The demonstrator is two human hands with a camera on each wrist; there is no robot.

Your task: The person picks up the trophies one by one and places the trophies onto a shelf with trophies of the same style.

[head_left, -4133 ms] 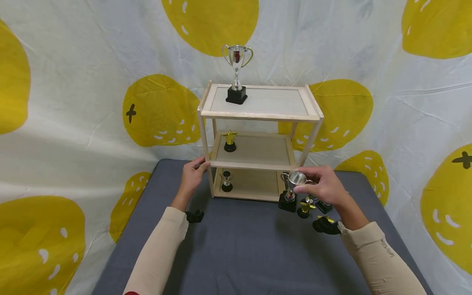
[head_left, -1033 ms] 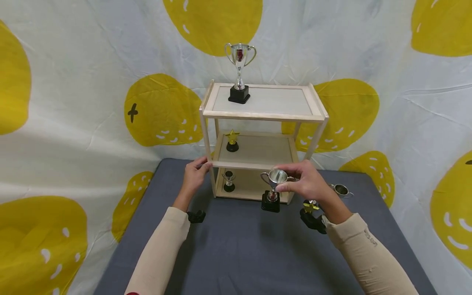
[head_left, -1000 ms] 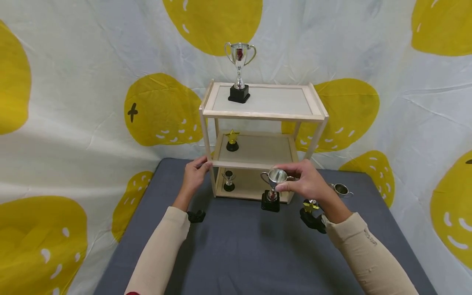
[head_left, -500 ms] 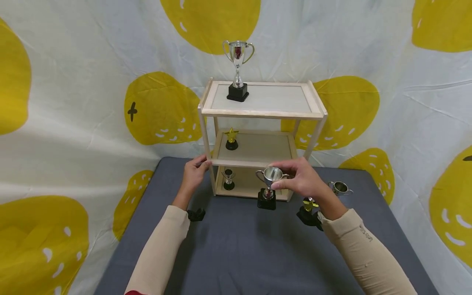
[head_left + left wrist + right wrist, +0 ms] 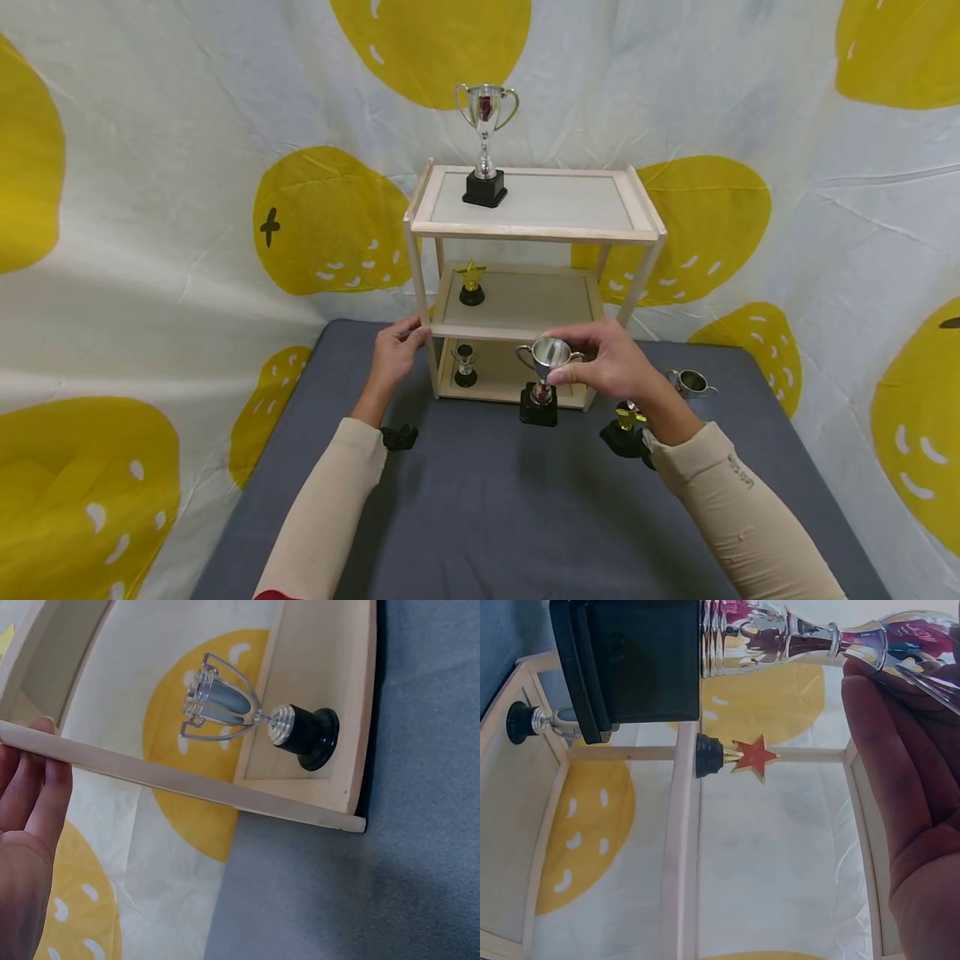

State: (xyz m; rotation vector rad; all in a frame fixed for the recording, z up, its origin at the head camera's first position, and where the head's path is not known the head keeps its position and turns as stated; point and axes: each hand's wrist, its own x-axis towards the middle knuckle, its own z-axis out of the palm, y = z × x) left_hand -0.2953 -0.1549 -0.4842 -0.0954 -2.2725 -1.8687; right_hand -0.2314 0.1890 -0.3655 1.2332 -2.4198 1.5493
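Observation:
My left hand (image 5: 395, 350) grips the left front post (image 5: 150, 770) of a three-tier wooden shelf (image 5: 555, 200), fingers curled behind it. In front of the bottom tier, my right hand (image 5: 611, 358) pinches a silver trophy cup (image 5: 550, 353) near its bowl and handle. The cup is upright in the head view, its square black base (image 5: 637, 664) above the table. A tall silver trophy (image 5: 484, 190) stands at the left of the top tier. On the middle tier's left is a gold star trophy (image 5: 472, 294); below it, a small silver cup trophy (image 5: 225, 701) stands on the bottom tier.
Right of the shelf, another silver cup (image 5: 692, 382) is on the dark grey table (image 5: 480, 508). A gold star trophy (image 5: 630, 417) shows beside my right wrist, partly hidden by it. A white cloth (image 5: 187, 208) with yellow fruit shapes hangs behind.
Over the last four seconds my right hand has carried the trophy cup leftward, from over the trophies at right to before the shelf, slowing lately. The left hand keeps its place on the post.

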